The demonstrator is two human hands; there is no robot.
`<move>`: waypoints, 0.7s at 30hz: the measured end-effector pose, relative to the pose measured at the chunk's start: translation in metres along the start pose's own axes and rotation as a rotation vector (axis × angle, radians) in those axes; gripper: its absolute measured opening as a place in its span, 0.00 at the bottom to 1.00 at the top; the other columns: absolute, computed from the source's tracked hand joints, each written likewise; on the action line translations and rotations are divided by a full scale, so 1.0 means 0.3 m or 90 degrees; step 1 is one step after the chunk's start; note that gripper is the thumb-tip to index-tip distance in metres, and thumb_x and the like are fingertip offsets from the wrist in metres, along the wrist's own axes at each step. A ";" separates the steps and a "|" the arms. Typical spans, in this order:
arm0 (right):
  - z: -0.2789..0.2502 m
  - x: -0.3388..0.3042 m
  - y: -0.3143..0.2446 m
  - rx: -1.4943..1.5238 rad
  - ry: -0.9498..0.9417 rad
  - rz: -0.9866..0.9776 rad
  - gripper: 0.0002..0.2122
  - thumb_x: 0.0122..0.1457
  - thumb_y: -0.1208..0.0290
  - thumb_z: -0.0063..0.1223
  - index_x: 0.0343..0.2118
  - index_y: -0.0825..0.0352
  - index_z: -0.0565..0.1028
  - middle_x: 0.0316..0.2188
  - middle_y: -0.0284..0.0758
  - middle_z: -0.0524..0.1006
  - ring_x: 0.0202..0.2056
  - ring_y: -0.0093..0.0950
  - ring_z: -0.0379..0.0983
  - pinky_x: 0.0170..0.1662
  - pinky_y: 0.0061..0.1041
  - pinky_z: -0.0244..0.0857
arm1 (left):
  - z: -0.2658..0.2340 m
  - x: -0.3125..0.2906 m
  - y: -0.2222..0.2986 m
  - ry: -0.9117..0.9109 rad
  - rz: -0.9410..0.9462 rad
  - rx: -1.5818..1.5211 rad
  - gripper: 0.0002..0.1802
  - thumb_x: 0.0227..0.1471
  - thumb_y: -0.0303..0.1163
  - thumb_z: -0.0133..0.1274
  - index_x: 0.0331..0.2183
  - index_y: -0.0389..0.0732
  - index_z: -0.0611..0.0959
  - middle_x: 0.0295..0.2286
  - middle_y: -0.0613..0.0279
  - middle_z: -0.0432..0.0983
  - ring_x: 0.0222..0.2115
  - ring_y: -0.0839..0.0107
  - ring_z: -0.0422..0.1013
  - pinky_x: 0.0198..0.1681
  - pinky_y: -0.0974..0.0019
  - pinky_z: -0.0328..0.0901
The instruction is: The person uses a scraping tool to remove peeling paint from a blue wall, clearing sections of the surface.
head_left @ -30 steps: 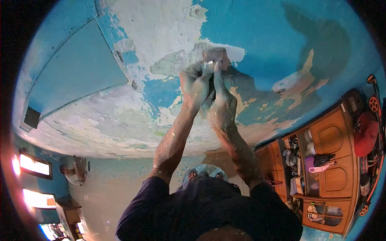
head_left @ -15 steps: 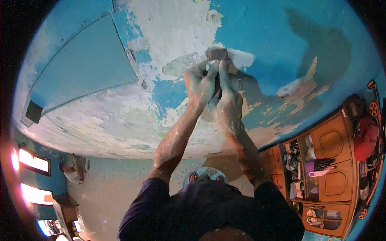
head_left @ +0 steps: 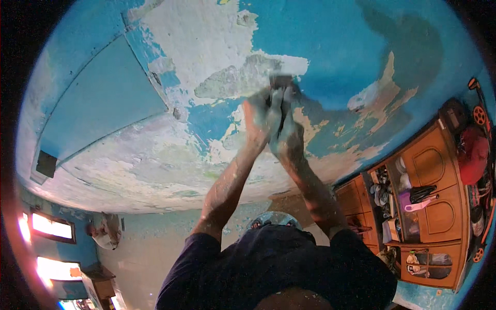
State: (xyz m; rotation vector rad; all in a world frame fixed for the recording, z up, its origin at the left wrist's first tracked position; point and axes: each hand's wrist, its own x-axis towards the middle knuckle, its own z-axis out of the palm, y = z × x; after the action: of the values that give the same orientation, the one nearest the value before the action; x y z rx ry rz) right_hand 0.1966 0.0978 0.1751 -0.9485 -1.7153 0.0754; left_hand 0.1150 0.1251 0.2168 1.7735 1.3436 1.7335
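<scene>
Both hands grip a scraper with a flat, dark blade, held against a wall of peeling blue paint. My left hand is closed on the left side of the handle, and my right hand is closed on the right side, close against it. Motion smears the fingers, and they cover most of the handle. Next to the blade lies a bare grey-white patch with ragged paint edges. Pale dust coats both hands and forearms.
Paint flakes litter the pale floor below. My feet show on a round, light-coloured surface. On the right stands a wooden cabinet with open shelves, beside a red object. A person is low at the far left, near bright windows.
Both hands have drawn the scraper a little down the wall, toward me. The whole view has shifted slightly; both hands keep their grip.
</scene>
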 end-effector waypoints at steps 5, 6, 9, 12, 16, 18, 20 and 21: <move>-0.012 -0.047 0.036 0.001 0.011 0.080 0.30 0.54 0.73 0.47 0.58 0.75 0.50 0.16 0.48 0.71 0.17 0.40 0.71 0.20 0.32 0.62 | 0.043 -0.049 0.006 0.021 -0.061 -0.040 0.15 0.48 0.34 0.53 0.19 0.32 0.76 0.11 0.53 0.68 0.13 0.75 0.58 0.18 0.65 0.57; -0.017 -0.032 0.031 0.006 0.008 0.087 0.30 0.54 0.73 0.47 0.58 0.75 0.50 0.16 0.48 0.71 0.17 0.40 0.71 0.20 0.32 0.62 | 0.035 -0.034 0.027 0.016 -0.067 -0.061 0.15 0.48 0.34 0.53 0.18 0.33 0.77 0.11 0.54 0.67 0.13 0.76 0.58 0.18 0.65 0.57; -0.055 -0.025 0.007 0.046 -0.053 0.175 0.31 0.53 0.73 0.47 0.59 0.73 0.50 0.17 0.46 0.70 0.16 0.37 0.69 0.19 0.26 0.60 | 0.044 -0.057 -0.035 0.003 -0.049 -0.036 0.13 0.48 0.32 0.53 0.19 0.32 0.77 0.10 0.58 0.66 0.14 0.80 0.58 0.18 0.67 0.57; -0.034 -0.038 0.006 0.066 -0.029 0.132 0.32 0.53 0.73 0.49 0.59 0.73 0.50 0.17 0.46 0.69 0.17 0.35 0.69 0.20 0.25 0.59 | 0.021 -0.048 0.024 0.001 -0.075 -0.023 0.10 0.48 0.31 0.53 0.27 0.32 0.80 0.13 0.64 0.70 0.18 0.84 0.60 0.21 0.73 0.59; -0.048 -0.021 0.014 0.052 -0.041 0.146 0.34 0.52 0.75 0.49 0.61 0.70 0.46 0.18 0.45 0.69 0.18 0.34 0.69 0.21 0.26 0.60 | 0.022 -0.029 0.029 -0.043 -0.099 0.024 0.09 0.48 0.29 0.53 0.24 0.33 0.81 0.14 0.65 0.71 0.17 0.84 0.61 0.20 0.73 0.59; -0.065 -0.040 -0.016 0.077 -0.068 0.205 0.34 0.52 0.76 0.49 0.60 0.70 0.47 0.18 0.43 0.69 0.19 0.33 0.70 0.22 0.24 0.60 | 0.035 -0.058 -0.016 -0.049 -0.124 -0.070 0.09 0.48 0.29 0.53 0.24 0.32 0.81 0.15 0.66 0.72 0.18 0.84 0.62 0.21 0.73 0.60; -0.067 -0.039 -0.017 0.059 -0.054 0.189 0.34 0.51 0.77 0.50 0.60 0.71 0.48 0.21 0.44 0.71 0.22 0.32 0.71 0.24 0.23 0.61 | 0.040 -0.039 0.009 -0.056 -0.150 -0.048 0.09 0.48 0.28 0.53 0.25 0.31 0.81 0.16 0.66 0.73 0.19 0.83 0.63 0.22 0.73 0.60; -0.072 -0.020 -0.012 0.059 -0.052 0.186 0.34 0.51 0.77 0.50 0.60 0.71 0.48 0.21 0.44 0.71 0.22 0.32 0.71 0.24 0.23 0.61 | 0.055 -0.009 0.012 -0.042 -0.118 -0.094 0.10 0.48 0.28 0.53 0.21 0.31 0.79 0.14 0.66 0.71 0.17 0.83 0.61 0.19 0.72 0.58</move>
State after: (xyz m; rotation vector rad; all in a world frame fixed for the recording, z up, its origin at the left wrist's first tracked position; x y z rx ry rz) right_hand 0.2130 0.0829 0.1804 -1.1332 -1.6218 0.3862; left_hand 0.1318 0.1274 0.2143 1.5602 1.2744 1.6161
